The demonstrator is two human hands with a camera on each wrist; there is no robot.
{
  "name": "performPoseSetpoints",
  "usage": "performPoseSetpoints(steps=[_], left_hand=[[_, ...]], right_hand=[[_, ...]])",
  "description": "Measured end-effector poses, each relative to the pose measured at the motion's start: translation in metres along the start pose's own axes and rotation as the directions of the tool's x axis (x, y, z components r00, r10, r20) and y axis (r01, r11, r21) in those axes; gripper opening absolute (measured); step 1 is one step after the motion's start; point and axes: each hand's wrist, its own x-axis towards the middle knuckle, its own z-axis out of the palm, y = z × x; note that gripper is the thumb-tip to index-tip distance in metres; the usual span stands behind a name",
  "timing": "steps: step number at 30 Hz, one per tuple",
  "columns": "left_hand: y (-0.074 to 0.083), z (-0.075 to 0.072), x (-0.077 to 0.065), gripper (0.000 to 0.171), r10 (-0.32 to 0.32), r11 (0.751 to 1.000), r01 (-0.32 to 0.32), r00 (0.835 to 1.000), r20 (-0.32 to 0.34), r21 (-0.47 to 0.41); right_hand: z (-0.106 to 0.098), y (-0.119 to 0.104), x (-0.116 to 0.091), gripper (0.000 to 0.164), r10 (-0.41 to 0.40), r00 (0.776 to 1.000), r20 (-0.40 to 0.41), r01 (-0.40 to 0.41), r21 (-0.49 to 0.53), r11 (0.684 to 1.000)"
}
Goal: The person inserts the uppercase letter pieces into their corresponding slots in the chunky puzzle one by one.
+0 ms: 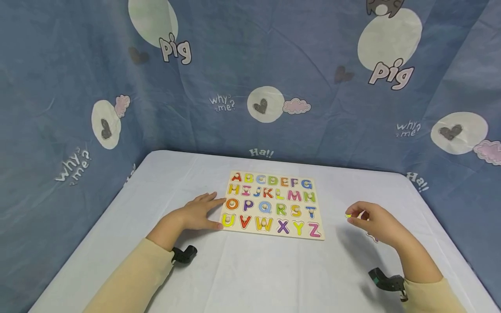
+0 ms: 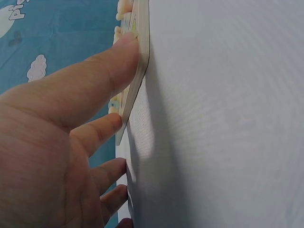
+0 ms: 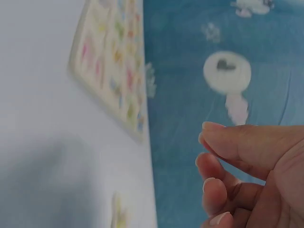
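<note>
A wooden alphabet puzzle board (image 1: 274, 217) lies on the table with rows of coloured letters. Most letters carry small knobs; the X, Y and Z in the bottom row show none. My left hand (image 1: 199, 213) has its fingers spread at the board's left edge, thumb at the near corner and index finger farther up. My right hand (image 1: 372, 219) hovers right of the board, fingers loosely bent, thumb and index tips close together. A small yellow piece (image 1: 348, 215) shows beside those fingertips; in the right wrist view a yellowish piece (image 3: 119, 213) lies below them on the table.
A pink-edged piece (image 1: 372, 237) lies on the white tablecloth (image 1: 258, 274), partly hidden under my right hand. Blue patterned cloth (image 1: 223, 56) hangs behind the table and along its sides. Black wrist mounts (image 1: 185, 254) sit on both forearms.
</note>
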Motion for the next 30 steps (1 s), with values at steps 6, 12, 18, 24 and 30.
performPoseSetpoints(steps=[6, 12, 18, 24, 30], left_hand=[[-0.001, 0.002, 0.001, 0.092, -0.007, 1.000, 0.007, 1.000, -0.001, 0.001], [-0.001, 0.002, 0.001, 0.092, -0.005, 1.000, 0.005, 1.000, -0.003, 0.004], [-0.001, 0.001, 0.000, 0.092, -0.006, 1.000, 0.006, 1.000, -0.007, 0.003], [0.000, 0.001, -0.001, 0.091, -0.007, 1.000, 0.007, 1.000, -0.011, 0.009], [0.001, 0.001, -0.001, 0.091, -0.013, 1.000, 0.013, 1.000, -0.011, 0.003]], right_hand=[[-0.007, 0.035, -0.009, 0.018, 0.030, 1.000, -0.007, -0.030, -0.033, 0.999], [-0.006, 0.059, -0.015, 0.020, 0.083, 0.996, -0.020, -0.084, -0.036, 0.996], [-0.006, 0.073, -0.016, 0.022, 0.120, 0.992, -0.028, -0.121, -0.037, 0.992], [-0.007, 0.084, -0.018, 0.019, 0.160, 0.987, -0.029, -0.161, -0.045, 0.986], [-0.005, 0.089, -0.017, 0.019, 0.168, 0.985, -0.027, -0.169, -0.036, 0.985]])
